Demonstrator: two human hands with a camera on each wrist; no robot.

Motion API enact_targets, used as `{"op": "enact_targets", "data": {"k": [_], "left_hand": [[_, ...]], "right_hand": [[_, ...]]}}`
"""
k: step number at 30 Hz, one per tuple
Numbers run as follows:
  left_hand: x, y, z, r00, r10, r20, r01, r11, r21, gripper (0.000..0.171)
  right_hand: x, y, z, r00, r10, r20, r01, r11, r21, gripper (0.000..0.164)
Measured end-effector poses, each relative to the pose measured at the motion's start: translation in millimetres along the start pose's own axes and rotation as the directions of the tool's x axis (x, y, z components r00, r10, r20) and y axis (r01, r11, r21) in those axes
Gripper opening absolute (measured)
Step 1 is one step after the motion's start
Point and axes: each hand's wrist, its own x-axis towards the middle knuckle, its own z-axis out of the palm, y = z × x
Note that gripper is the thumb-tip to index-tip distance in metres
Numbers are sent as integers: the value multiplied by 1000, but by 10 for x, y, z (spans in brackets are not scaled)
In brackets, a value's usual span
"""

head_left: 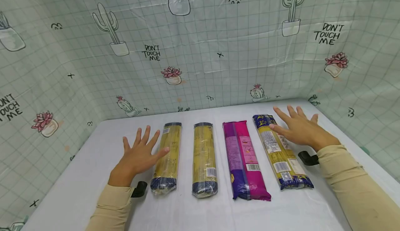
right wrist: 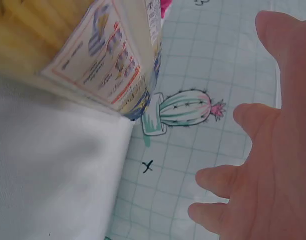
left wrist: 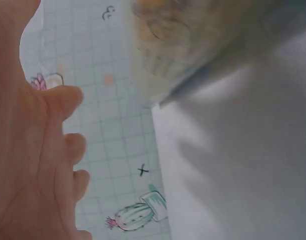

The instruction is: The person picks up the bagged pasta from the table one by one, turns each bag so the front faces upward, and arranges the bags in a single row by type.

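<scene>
Four long packs lie side by side, which is several, on a white table. My left hand (head_left: 135, 158), fingers spread, hovers beside the leftmost yellow spaghetti pack (head_left: 170, 144) with dark blue ends; its thumb overlaps that pack in the head view. A similar spaghetti pack (head_left: 203, 151) lies to its right, then a magenta and purple pack (head_left: 235, 161). My right hand (head_left: 300, 128) has its fingers splayed over the right edge of a blue-ended pasta pack (head_left: 275, 151). In the right wrist view, the pasta pack (right wrist: 103, 55) stands apart from the palm. Neither hand holds anything.
The white tabletop (head_left: 178, 213) runs up to a pale gridded cloth (head_left: 200, 75) printed with cacti, behind and at both sides. Black wrist-camera mounts (head_left: 139, 189) show below each hand. Beige sleeves (head_left: 353, 186) cover both forearms.
</scene>
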Motion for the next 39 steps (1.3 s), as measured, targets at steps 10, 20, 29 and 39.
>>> {"op": "enact_targets", "data": {"k": [10, 20, 29, 39], "left_hand": [[-2, 164, -31, 996, 67, 51, -64, 996, -58, 89], [-6, 296, -44, 986, 155, 62, -147, 981, -126, 82], [-21, 443, -12, 977, 199, 73, -184, 967, -175, 76], [-29, 720, 38, 954, 288, 88, -274, 952, -139, 58]], "right_hand": [[-12, -189, 12, 999, -50, 14, 49, 998, 28, 89], [-22, -295, 24, 995, -97, 11, 96, 992, 80, 88], [-15, -271, 55, 995, -100, 13, 99, 993, 62, 70], [-5, -225, 106, 997, -44, 70, 39, 997, 72, 76]]}}
